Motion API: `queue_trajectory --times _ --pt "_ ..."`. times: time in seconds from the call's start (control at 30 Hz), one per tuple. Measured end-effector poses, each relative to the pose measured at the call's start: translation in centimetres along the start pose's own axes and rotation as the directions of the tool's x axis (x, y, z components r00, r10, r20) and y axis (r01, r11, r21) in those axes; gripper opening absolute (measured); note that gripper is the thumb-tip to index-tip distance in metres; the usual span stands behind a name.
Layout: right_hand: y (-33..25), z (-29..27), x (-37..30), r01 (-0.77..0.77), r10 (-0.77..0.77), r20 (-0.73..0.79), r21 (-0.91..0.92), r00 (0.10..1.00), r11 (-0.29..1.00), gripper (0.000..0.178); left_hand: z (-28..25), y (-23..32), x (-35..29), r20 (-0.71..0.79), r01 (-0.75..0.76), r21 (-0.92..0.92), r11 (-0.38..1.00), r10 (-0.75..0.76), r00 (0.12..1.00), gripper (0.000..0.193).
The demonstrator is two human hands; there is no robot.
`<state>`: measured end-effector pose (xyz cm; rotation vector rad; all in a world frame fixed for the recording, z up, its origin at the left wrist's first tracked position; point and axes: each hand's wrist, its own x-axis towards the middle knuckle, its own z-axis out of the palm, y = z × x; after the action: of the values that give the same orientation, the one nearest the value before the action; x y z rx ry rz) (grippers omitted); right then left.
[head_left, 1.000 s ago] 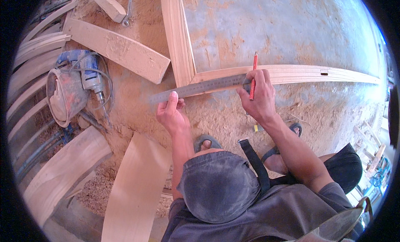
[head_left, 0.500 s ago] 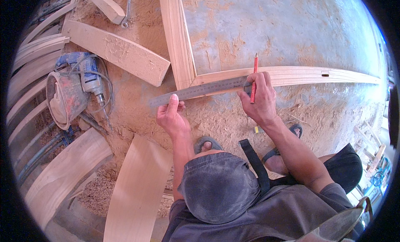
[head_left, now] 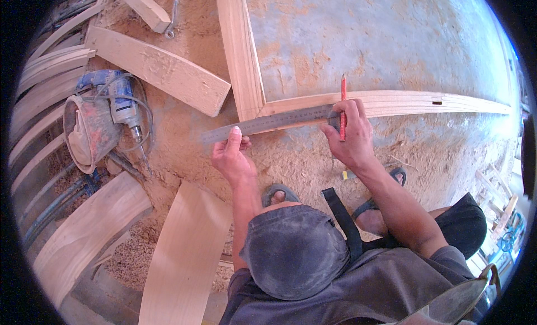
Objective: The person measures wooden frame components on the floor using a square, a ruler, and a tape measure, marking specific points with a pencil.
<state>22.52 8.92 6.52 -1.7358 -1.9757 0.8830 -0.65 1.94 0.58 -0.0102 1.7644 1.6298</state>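
Note:
A long steel ruler (head_left: 268, 123) lies at a slant over the corner where two wooden boards meet. My left hand (head_left: 234, 157) pinches it near its left end, thumb on top and fingers beneath. At the other end, my right hand (head_left: 353, 133) is closed with a red pencil (head_left: 343, 89) in its fingers, the tip pointing away from me. The same hand rests on the ruler's round end. Under the ruler runs a long, slightly curved board (head_left: 391, 101) with a small slot toward its right end. An upright board (head_left: 240, 50) joins it at the left.
To the left lie a blue power drill (head_left: 124, 104) with its cable and a dusty bucket (head_left: 89, 134). A thick timber block (head_left: 162, 70) lies beyond them. Curved wooden pieces (head_left: 184, 252) are nearer me. Sawdust covers the concrete floor (head_left: 363, 39). A small yellow item (head_left: 349, 174) sits near my foot.

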Motion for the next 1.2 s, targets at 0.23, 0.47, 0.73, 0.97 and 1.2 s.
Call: queue_trajectory --times 0.23,0.47,0.73,0.97,1.2 --pt "-0.8 -1.8 1.6 0.293 -0.282 -0.081 0.190 0.956 0.937 0.030 0.2 -0.2 -0.1 -0.014 -0.005 -0.003 1.000 0.005 1.000 0.005" --pt "-5.5 -2.9 4.6 -0.008 -0.241 0.423 0.508 0.874 0.862 0.023 0.3 0.2 -0.5 -0.005 0.033 -0.053 0.998 -0.033 0.999 0.006" --pt "-5.7 0.9 8.1 0.265 -0.525 0.478 0.508 0.704 0.819 0.023 0.0 -0.2 -0.1 0.010 0.015 -0.091 0.996 -0.014 1.000 0.008" --pt "-7.6 0.1 9.0 0.320 -0.450 0.599 0.317 0.663 0.893 0.016 0.0 -0.4 -0.3 0.017 0.002 -0.073 0.997 0.000 1.000 0.009" --pt "-7.9 -0.1 8.3 0.339 -0.467 0.535 0.324 0.704 0.883 0.016 0.1 -0.1 -0.4 0.006 0.011 -0.034 0.999 -0.010 1.000 0.011"
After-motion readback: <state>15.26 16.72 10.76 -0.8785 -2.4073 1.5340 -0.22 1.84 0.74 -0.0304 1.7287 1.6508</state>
